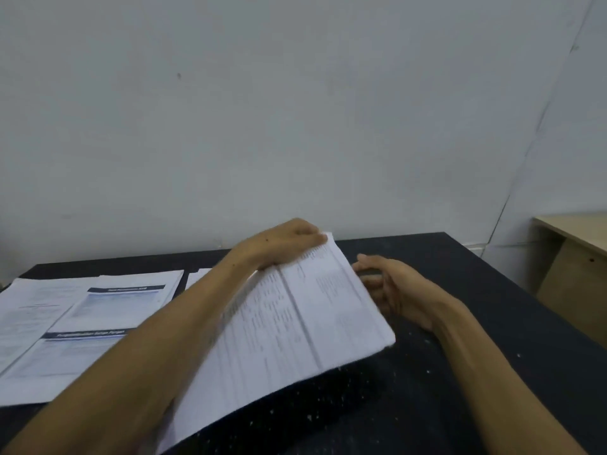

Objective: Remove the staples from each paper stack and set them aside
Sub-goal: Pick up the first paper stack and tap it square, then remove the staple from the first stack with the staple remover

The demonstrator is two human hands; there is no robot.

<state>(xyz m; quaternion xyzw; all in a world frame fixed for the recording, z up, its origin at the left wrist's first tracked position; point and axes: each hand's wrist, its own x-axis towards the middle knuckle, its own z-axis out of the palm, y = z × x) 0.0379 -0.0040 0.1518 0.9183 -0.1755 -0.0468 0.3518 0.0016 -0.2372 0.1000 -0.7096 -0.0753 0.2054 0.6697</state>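
We see a dark tabletop (460,372) with small white specks on it, set against a pale wall (295,110).

The left hand (285,244) reaches over near the far edge of the tabletop. Its fingers curl round the top corner of a thick paper stack (295,330) and hold it there. The stack is tilted. Its far corner is lifted up by the hand, and its near corner points down toward the front edge of the tabletop. The printed page on top is blurry, so we cannot read the words. We cannot see a staple.

The right hand (391,290) is just beside the right side of the stack, toward the far right part of the tabletop. Its fingers are curled a little and reach in behind the paper edge. Something dark sits by the fingers, but the stack hides part of the hand, so we cannot tell if it holds anything.

More loose papers (75,326) lie flat by the left edge of the tabletop. They have dark blue bars across them. The left arm crosses over their right side.

A light wooden desk (571,257) stands past the right edge, well apart from the stack.
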